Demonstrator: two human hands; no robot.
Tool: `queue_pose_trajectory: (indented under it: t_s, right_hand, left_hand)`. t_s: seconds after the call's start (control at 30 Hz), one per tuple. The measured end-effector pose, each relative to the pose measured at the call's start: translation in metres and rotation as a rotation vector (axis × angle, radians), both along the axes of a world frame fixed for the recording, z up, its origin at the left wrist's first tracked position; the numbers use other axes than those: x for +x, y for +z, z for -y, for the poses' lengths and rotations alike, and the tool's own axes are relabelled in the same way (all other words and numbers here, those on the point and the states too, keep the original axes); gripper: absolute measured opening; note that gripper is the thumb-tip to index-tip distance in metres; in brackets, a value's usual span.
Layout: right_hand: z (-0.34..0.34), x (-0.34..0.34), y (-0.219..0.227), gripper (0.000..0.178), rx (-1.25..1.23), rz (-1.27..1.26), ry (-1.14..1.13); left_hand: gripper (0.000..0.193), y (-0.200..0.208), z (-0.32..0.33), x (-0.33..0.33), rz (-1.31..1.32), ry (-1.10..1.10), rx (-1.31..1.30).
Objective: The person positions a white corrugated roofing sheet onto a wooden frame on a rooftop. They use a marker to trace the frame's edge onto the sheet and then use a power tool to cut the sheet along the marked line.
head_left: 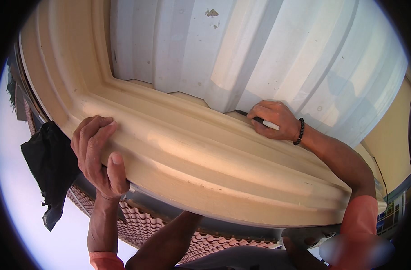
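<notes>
The head view showed two bare hands set well apart. The right hand [275,120] was closed on a black-and-white pen [271,125], its fingers and thumb pinching the barrel. The pen lay aslant, its dark tip pointing left, at the lower edge of a pale corrugated sheet [187,49], and its white end sticking out under the fingers. The left hand [97,155] held nothing that showed; its fingers were loosely curled and its thumb stood away from them. It was at the outer side of a cream moulding [205,148], near the corner; whether its palm pressed on the surface could not be told.

A black beaded bracelet [298,131] circled the right wrist, and a coral sleeve [359,216] covered that arm from about the elbow.

The moulding ran in stepped bands below the sheet and turned upward along its left side. Dark gaps showed between the sheet's zigzag lower edge and the moulding. The sheet's ribs rose toward the top, with a patch of flaked coating [211,13] high up.

Farther out, a black cloth [50,166] hung left of the left hand, a reddish tiled roof [142,220] lay below the moulding, and a yellowish wall [394,121] stood at the right.
</notes>
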State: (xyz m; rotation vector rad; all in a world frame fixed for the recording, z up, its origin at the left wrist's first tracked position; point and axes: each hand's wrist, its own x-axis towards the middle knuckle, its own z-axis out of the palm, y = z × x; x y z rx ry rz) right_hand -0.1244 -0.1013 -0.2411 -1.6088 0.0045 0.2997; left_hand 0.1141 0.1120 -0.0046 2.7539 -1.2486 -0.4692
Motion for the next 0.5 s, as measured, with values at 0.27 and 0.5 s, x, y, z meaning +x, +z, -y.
queue_pose_trajectory:
  t_s: [0.27, 0.5]
  right_hand:
    - [-0.0014, -0.0015, -0.0015, 0.013, -0.015, 0.003, 0.018]
    - [-0.0029, -0.0034, -0.0039, 0.014, -0.032, 0.019, 0.011]
  left_hand:
    - [0.043, 0.0003, 0.0005, -0.0003, -0.007, 0.008, 0.002]
    - [0.043, -0.0004, 0.0020, -0.0002, -0.014, 0.001, 0.010]
